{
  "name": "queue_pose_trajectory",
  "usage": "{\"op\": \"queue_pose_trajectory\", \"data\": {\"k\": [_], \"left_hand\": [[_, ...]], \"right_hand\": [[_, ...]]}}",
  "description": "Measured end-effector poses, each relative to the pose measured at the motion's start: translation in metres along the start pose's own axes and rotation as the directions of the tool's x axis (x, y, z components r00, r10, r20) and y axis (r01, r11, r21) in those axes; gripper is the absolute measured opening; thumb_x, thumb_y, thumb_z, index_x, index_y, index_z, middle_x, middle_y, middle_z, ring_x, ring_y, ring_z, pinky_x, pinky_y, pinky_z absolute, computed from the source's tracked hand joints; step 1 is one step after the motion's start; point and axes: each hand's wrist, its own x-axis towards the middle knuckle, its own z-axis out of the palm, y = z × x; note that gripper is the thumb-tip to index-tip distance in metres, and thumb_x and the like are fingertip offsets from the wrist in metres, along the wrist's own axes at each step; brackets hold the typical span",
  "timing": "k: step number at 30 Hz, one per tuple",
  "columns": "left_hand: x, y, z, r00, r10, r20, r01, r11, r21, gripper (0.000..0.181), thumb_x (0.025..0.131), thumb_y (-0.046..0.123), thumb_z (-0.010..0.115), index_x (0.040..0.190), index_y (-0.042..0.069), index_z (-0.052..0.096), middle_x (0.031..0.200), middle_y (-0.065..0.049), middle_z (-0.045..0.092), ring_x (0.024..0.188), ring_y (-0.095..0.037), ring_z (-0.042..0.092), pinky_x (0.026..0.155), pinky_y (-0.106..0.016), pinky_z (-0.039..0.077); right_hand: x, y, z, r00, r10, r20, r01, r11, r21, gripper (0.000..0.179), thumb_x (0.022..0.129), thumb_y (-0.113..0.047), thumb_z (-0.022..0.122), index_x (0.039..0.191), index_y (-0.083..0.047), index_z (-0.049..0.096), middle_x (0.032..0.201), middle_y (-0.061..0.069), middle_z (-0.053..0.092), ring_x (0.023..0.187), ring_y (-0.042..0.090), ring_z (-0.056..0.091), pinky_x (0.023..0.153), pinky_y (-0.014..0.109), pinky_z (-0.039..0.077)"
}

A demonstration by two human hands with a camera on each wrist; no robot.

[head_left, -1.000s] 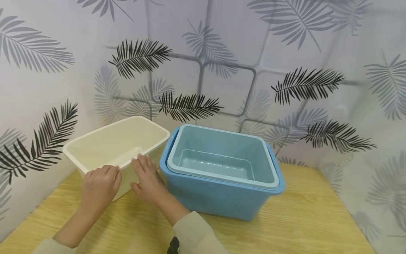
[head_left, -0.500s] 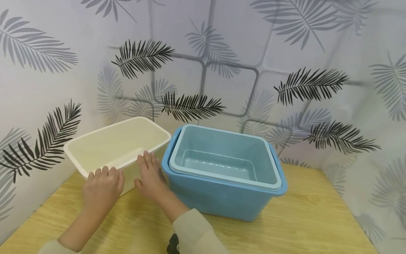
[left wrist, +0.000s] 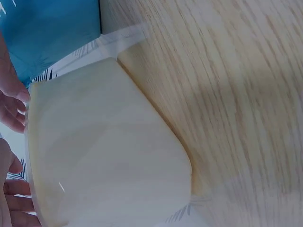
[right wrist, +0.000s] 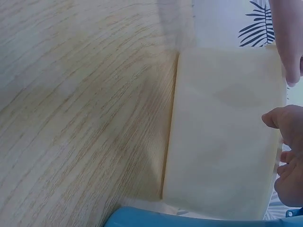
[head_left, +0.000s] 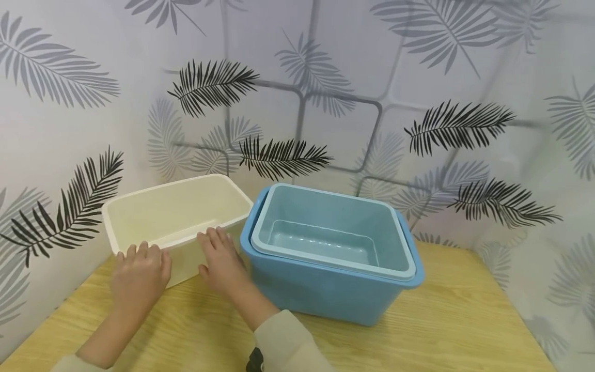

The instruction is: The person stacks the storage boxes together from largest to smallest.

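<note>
A cream plastic storage bin (head_left: 190,261) stands at the left of the table, its open top facing up. My left hand (head_left: 141,276) holds the near rim toward its left corner, fingers hooked over the edge. Farther right on the same rim, my right hand (head_left: 225,266) grips with its fingers over the edge. In the right wrist view its thumb (right wrist: 272,118) lies against the outer wall. Beside the cream bin, at its right, is a larger blue bin (head_left: 321,292) with a light blue bin (head_left: 325,206) nested in it.
The wood-grain table (head_left: 432,325) carries all the bins. A pale wall covering (head_left: 334,57) with leaf prints rises behind and at both sides, near the cream bin's far side. The blue bin's left rim is close to the cream bin's right corner.
The cream bin has turned slightly, its near side now facing me more squarely. My left hand has shifted a little left with the rim. The blue bins keep their place; the whole view drifts slightly.
</note>
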Motion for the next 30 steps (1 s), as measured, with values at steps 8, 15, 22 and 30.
{"op": "queue_pose_trajectory", "data": {"k": [8,15,22,30], "left_hand": [[0.001,-0.007,0.001,0.999,-0.032,-0.007,0.032,0.999,-0.010,0.031,0.080,0.012,0.049,0.056,-0.009,0.050,0.059,-0.025,0.058,0.051,-0.040,0.051,0.049,-0.049,0.044],[-0.002,-0.017,0.000,0.999,-0.049,0.014,0.050,0.999,-0.019,0.037,0.085,0.014,0.040,0.059,-0.011,0.050,0.057,-0.025,0.054,0.055,-0.042,0.051,0.050,-0.048,0.041],[-0.007,-0.018,0.004,0.997,-0.072,-0.012,0.072,0.997,-0.012,0.035,0.084,0.015,0.041,0.071,-0.015,0.056,0.077,-0.031,0.062,0.074,-0.047,0.057,0.060,-0.052,0.046],[-0.018,-0.014,0.009,0.999,-0.043,0.013,0.044,0.997,-0.062,0.043,0.085,0.018,0.039,0.104,-0.015,0.058,0.106,-0.034,0.060,0.102,-0.051,0.054,0.089,-0.065,0.040]], "right_hand": [[-0.001,-0.006,-0.002,0.998,-0.035,-0.044,0.029,0.991,-0.130,0.055,0.085,-0.025,0.065,0.135,-0.013,0.045,0.135,0.002,0.047,0.132,0.020,0.040,0.112,0.032,0.030],[-0.006,-0.012,-0.004,0.994,-0.109,-0.018,0.103,0.969,-0.223,0.059,0.085,-0.035,0.064,0.135,-0.011,0.043,0.135,0.003,0.048,0.131,0.020,0.042,0.112,0.030,0.031],[-0.011,-0.001,0.000,0.998,0.029,0.055,-0.026,0.999,-0.043,0.071,0.088,-0.030,0.059,0.146,-0.006,0.026,0.154,0.013,0.019,0.144,0.029,0.016,0.116,0.037,0.023],[-0.013,0.007,0.001,0.990,0.123,0.070,-0.124,0.992,0.018,0.072,0.088,-0.020,0.059,0.147,-0.003,0.021,0.155,0.013,0.017,0.144,0.029,0.014,0.116,0.031,0.022]]}}
